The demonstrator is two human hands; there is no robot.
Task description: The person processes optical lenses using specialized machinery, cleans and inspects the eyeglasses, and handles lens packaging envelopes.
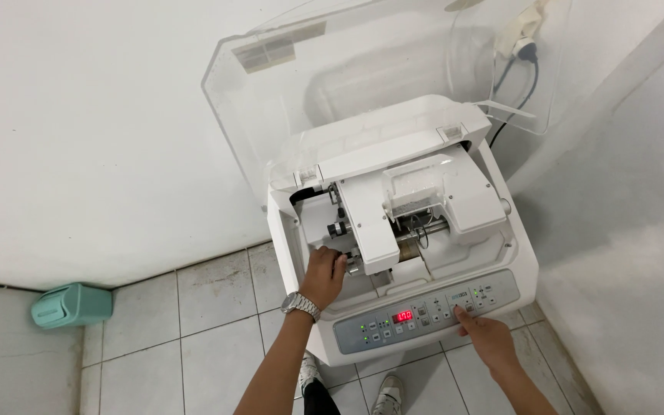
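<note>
Machine: one white lens-edging machine (pixel 455 253) with its clear hood (pixel 363 84) raised, standing against the wall.
Left hand: (pixel 324 275) reaches into the open chamber, fingers curled around one dark knob (pixel 340 230); one metal wristwatch (pixel 301 305) on the wrist.
Right hand: (pixel 488 336) at the one grey control panel (pixel 424 311), grip holding nothing, index fingertip pressing a button.
Display: one red readout (pixel 403 315), mid-panel.
Floor: one mint-green container (pixel 71 304) by the wall; two shoes (pixel 382 393) below.

machine (pixel 455 207) in wall corner | lid (pixel 363 77) raised behind | control panel (pixel 424 311) in front | bin (pixel 71 305) far left
</note>
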